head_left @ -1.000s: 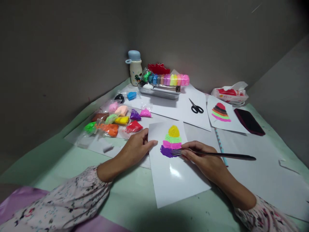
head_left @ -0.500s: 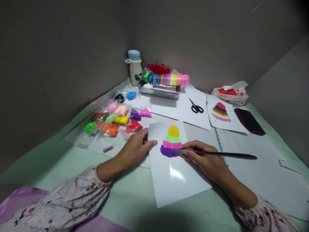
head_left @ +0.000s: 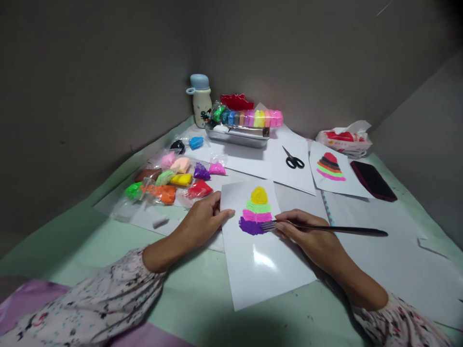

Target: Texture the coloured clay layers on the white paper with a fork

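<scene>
A white sheet (head_left: 264, 270) lies in front of me with a clay picture (head_left: 255, 211) on it, banded yellow, green, pink and purple. My right hand (head_left: 311, 238) is closed round a metal fork (head_left: 325, 228), whose tines press on the right edge of the purple band. My left hand (head_left: 204, 220) rests on the sheet's left edge, fingers curled, thumb on the paper.
Several small bags of coloured clay (head_left: 170, 178) lie at the left. Further back are a steel tray (head_left: 238, 135) with a clay pack, a bottle (head_left: 200, 101), scissors (head_left: 293, 159), a second clay picture (head_left: 331, 167), a dark phone (head_left: 372, 180) and a tissue pack (head_left: 345, 140). Walls close both sides.
The fork has shifted slightly right along the purple band, with my right hand following. My left hand has stayed on the sheet.
</scene>
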Motion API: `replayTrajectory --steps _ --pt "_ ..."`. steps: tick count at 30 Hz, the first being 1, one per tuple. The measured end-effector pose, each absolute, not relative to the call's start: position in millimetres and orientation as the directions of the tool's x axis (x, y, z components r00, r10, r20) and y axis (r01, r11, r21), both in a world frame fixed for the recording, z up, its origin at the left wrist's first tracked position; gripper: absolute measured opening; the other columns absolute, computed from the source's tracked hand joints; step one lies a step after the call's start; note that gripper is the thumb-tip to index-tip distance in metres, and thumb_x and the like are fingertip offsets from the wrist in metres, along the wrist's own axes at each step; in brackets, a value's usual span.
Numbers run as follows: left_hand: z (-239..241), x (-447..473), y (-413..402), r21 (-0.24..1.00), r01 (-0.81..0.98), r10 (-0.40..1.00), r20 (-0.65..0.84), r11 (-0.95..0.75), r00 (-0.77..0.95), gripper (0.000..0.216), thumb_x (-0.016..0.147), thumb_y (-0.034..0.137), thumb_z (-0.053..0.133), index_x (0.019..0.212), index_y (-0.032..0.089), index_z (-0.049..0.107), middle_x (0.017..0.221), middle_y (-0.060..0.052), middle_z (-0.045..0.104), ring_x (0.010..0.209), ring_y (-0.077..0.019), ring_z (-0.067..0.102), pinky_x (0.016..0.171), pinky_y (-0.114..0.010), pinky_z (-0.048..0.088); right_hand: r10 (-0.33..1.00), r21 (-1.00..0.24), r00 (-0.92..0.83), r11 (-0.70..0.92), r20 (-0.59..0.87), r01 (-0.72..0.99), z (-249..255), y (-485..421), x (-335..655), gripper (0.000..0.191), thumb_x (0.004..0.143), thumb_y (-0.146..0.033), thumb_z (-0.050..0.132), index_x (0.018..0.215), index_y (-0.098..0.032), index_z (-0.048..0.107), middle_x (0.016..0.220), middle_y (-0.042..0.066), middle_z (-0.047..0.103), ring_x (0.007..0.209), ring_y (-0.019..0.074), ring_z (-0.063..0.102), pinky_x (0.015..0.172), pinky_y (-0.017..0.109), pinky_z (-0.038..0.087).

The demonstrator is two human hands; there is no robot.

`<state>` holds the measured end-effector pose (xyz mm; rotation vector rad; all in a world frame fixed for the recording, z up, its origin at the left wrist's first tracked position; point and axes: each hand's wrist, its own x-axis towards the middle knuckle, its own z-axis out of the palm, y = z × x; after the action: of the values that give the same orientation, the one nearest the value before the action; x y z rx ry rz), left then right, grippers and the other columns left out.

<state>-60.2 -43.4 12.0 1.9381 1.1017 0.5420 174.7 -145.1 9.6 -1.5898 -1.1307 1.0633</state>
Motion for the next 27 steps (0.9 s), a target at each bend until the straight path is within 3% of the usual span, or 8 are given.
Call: replayTrajectory --steps 14,19,27 --pt "14 -59 -45 0.829 0.495 0.856 -0.038 -0.262 0.516 0.017 0.083 0.035 0.054 0.080 0.019 0.048 0.066 0.004 0.049 0.060 -0.0134 0.048 0.057 -0.028 0.036 0.950 -0.955 0.271 -0.216 -0.157 0.203 11 -145 180 0.026 0.071 -0.037 0.074 0.088 -0.018 0.071 0.080 0.005 0.073 0.073 0.0191 0.070 0.070 0.032 0.059" --pt "12 -59 -44 0.844 0.475 0.850 -0.043 -0.251 0.526 0.017 0.084 0.035 0.053 0.087 0.018 0.051 0.071 0.001 0.054 0.063 -0.0141 0.051 0.057 -0.027 0.036 0.945 -0.953 0.292 -0.217 -0.150 0.212 12 -145 182 0.024 0.070 -0.036 0.074 0.085 -0.018 0.071 0.074 0.005 0.072 0.069 0.0180 0.068 0.066 0.031 0.058" --pt "17 -58 -45 0.836 0.492 0.862 -0.044 -0.246 0.506 0.015 0.081 0.033 0.055 0.080 0.019 0.049 0.065 0.003 0.049 0.060 -0.0135 0.048 0.057 -0.028 0.035 0.950 -0.948 0.285 -0.198 -0.124 0.248 11 -145 189 0.025 0.070 -0.037 0.074 0.086 -0.017 0.071 0.071 0.005 0.070 0.065 0.0176 0.066 0.063 0.031 0.057"
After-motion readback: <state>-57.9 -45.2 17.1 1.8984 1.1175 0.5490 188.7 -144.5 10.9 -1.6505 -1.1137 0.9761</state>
